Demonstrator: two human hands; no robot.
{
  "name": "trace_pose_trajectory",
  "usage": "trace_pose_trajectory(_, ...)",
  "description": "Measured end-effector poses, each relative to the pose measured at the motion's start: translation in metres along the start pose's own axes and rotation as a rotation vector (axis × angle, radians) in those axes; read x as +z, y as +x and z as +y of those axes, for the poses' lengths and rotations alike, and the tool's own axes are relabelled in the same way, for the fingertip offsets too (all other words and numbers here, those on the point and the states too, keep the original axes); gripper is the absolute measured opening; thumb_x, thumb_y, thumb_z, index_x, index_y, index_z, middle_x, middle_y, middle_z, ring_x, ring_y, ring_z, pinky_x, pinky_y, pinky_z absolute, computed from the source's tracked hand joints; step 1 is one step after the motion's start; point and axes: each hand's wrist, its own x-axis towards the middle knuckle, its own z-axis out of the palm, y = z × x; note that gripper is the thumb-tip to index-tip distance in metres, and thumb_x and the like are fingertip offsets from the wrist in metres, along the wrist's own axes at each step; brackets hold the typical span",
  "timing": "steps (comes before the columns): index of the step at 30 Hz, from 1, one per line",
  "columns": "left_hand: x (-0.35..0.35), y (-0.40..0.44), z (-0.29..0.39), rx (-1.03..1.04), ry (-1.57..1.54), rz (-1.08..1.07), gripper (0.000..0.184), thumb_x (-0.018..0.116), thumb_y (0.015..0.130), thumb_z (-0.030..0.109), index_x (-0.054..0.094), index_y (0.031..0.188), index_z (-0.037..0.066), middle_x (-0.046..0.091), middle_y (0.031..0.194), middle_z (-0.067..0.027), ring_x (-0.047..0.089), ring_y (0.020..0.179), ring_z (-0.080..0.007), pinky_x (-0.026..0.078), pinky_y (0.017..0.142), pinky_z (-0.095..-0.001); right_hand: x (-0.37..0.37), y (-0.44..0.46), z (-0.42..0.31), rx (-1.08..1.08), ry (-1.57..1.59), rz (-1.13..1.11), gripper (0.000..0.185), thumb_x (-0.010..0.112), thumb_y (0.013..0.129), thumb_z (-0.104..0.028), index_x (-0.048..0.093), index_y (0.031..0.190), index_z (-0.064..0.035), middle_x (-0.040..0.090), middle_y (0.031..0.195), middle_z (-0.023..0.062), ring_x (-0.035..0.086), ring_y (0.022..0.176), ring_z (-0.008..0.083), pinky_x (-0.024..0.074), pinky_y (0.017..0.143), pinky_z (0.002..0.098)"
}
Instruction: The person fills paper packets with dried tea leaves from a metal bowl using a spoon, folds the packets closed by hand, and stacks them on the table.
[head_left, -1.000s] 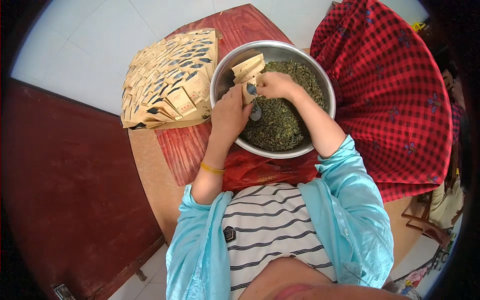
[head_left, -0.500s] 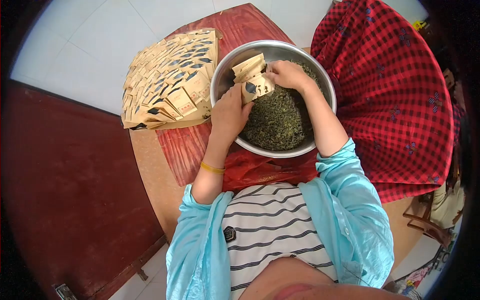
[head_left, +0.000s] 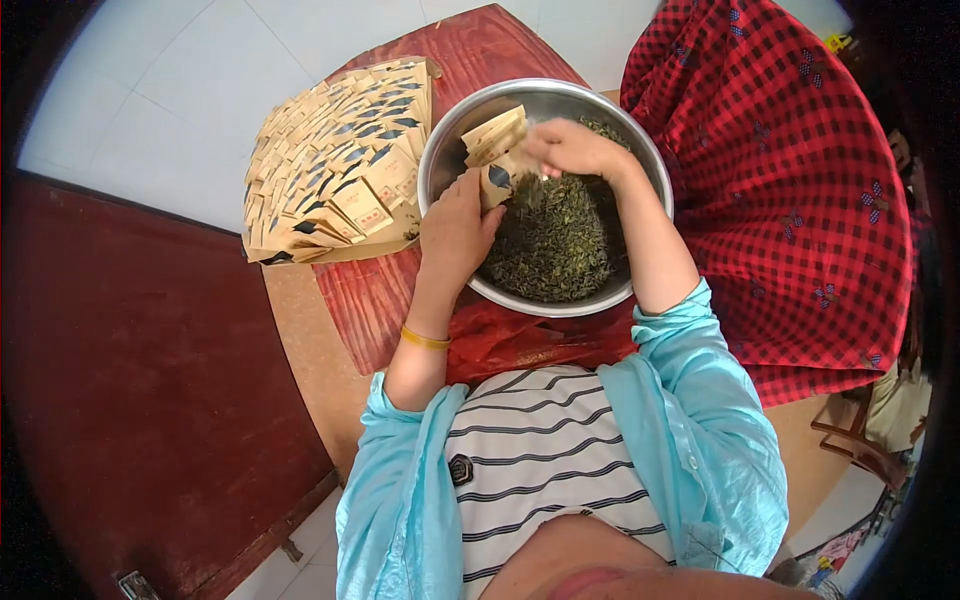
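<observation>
1. One huge red-and-black checked cloth (head_left: 780, 220) spreads across the right side, folds running downward.
2. Next for size, the red wooden surface (head_left: 480, 45), grain showing at the far end and the near left.
3. On it sits a round metal basin (head_left: 560, 95), with crinkled red plastic (head_left: 540, 345) along its near side.
4. Over to the left, just beside the basin, a cardboard tray (head_left: 385, 246) is crammed with small packets (head_left: 335, 150), row overlapping row, many showing dark patches.
5. Into the basin we look: dried green leaves (head_left: 560, 250) lie heaped across it.
6. Right hand (head_left: 580, 150) now, over the basin's far half, and it's blurred! Something pale shows at the fingers; whether they grip it, I cannot tell.
7. Left hand (head_left: 458, 225), over the left rim: thumb and fingers narrow, holding a tan packet (head_left: 492, 192).
8. Just beyond that, several loose packets (head_left: 495, 128) lean together inside the basin.
9. And the tan packet itself? Within the rim, left of the leaves' middle, its dark patch in view, its mouth too blurred to read.
10. Smallest of all, a yellow band (head_left: 424, 338) circles the left wrist.
</observation>
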Motion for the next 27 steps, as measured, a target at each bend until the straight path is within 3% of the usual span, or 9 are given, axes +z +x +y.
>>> trace_pose_trajectory(3, -0.001, -0.001, 0.001, -0.003, -0.004, -0.007, 0.051, 0.071, 0.083, 0.025, 0.050, 0.126, 0.008, 0.064, 0.110, -0.0151, 0.062, 0.100, -0.0358, 0.051, 0.081, -0.0448, -0.007, 0.001, -0.001, -0.073, 0.112, 0.265, 0.035, 0.050, 0.102, -0.034, 0.060, 0.087, -0.0032, 0.051, 0.063, -0.0017, 0.048, 0.055, 0.0066, 0.0401, 0.051, 0.0230)
trace_pose_trajectory(7, -0.004, 0.001, 0.003, -0.036, -0.007, -0.054, 0.053, 0.072, 0.083, 0.026, 0.050, 0.127, 0.008, 0.064, 0.111, -0.0152, 0.062, 0.101, -0.0355, 0.051, 0.082, -0.0445, 0.002, 0.002, -0.007, -0.181, 0.080, 0.443, 0.033, 0.052, 0.102, -0.035, 0.060, 0.090, -0.0046, 0.050, 0.062, -0.0036, 0.046, 0.055, 0.0058, 0.0361, 0.050, 0.0222)
trace_pose_trajectory(10, -0.004, 0.001, 0.003, -0.041, 0.009, -0.063, 0.056, 0.072, 0.083, 0.027, 0.049, 0.129, 0.006, 0.064, 0.113, -0.0156, 0.061, 0.102, -0.0355, 0.050, 0.084, -0.0443, 0.017, 0.002, -0.013, -0.379, -0.180, 0.562, 0.027, 0.057, 0.099, -0.028, 0.064, 0.092, -0.0031, 0.058, 0.065, 0.0014, 0.054, 0.060, 0.0096, 0.0440, 0.056, 0.0270)
trace_pose_trajectory(11, -0.002, 0.000, 0.002, -0.038, 0.019, -0.054, 0.058, 0.072, 0.082, 0.027, 0.048, 0.130, 0.005, 0.063, 0.114, -0.0161, 0.061, 0.103, -0.0357, 0.050, 0.084, -0.0444, 0.024, -0.001, -0.020, -0.388, -0.253, 0.593, 0.021, 0.059, 0.095, -0.024, 0.066, 0.092, -0.0042, 0.063, 0.069, 0.0069, 0.062, 0.063, 0.0176, 0.0487, 0.060, 0.0329)
trace_pose_trajectory(12, -0.002, 0.000, 0.002, -0.035, 0.030, -0.045, 0.059, 0.072, 0.082, 0.028, 0.048, 0.131, 0.004, 0.063, 0.115, -0.0166, 0.061, 0.103, -0.0360, 0.050, 0.085, -0.0444, 0.029, -0.004, -0.026, -0.392, -0.253, 0.592, 0.021, 0.059, 0.095, -0.024, 0.066, 0.092, -0.0042, 0.063, 0.069, 0.0069, 0.062, 0.063, 0.0176, 0.0487, 0.060, 0.0329)
trace_pose_trajectory(14, -0.004, 0.000, 0.004, -0.039, 0.020, -0.046, 0.060, 0.073, 0.082, 0.028, 0.048, 0.131, 0.003, 0.063, 0.115, -0.0172, 0.061, 0.103, -0.0362, 0.050, 0.085, -0.0448, 0.038, -0.008, -0.035, -0.460, -0.427, 0.572, 0.020, 0.058, 0.092, -0.027, 0.065, 0.091, -0.0086, 0.068, 0.078, 0.0137, 0.067, 0.074, 0.0345, 0.0522, 0.065, 0.0447)
trace_pose_trajectory(21, -0.004, 0.001, 0.005, -0.068, 0.013, -0.031, 0.060, 0.073, 0.083, 0.031, 0.048, 0.130, 0.003, 0.064, 0.111, -0.0189, 0.063, 0.100, -0.0373, 0.051, 0.081, -0.0449, 0.037, -0.010, -0.042, -0.662, -0.546, 0.731, 0.014, 0.064, 0.089, -0.020, 0.066, 0.086, -0.0063, 0.063, 0.072, 0.0133, 0.063, 0.067, 0.0346, 0.0490, 0.059, 0.0412)
trace_pose_trajectory(25, 0.001, 0.000, 0.000, -0.013, 0.010, 0.011, 0.059, 0.073, 0.083, 0.030, 0.049, 0.129, 0.004, 0.065, 0.108, -0.0192, 0.063, 0.098, -0.0377, 0.051, 0.080, -0.0447, 0.026, -0.011, -0.037, -0.634, -0.569, 0.851, 0.016, 0.062, 0.090, -0.023, 0.065, 0.086, -0.0078, 0.065, 0.070, 0.0118, 0.065, 0.067, 0.0323, 0.0509, 0.058, 0.0416)
trace_pose_trajectory(27, 0.001, 0.000, 0.000, -0.006, -0.004, 0.018, 0.058, 0.073, 0.083, 0.030, 0.049, 0.129, 0.004, 0.065, 0.106, -0.0198, 0.063, 0.097, -0.0377, 0.051, 0.079, -0.0446, 0.023, -0.011, -0.033, -0.435, -0.521, 0.821, 0.020, 0.059, 0.091, -0.027, 0.065, 0.088, -0.0082, 0.067, 0.073, 0.0124, 0.065, 0.069, 0.0353, 0.0517, 0.063, 0.0447)
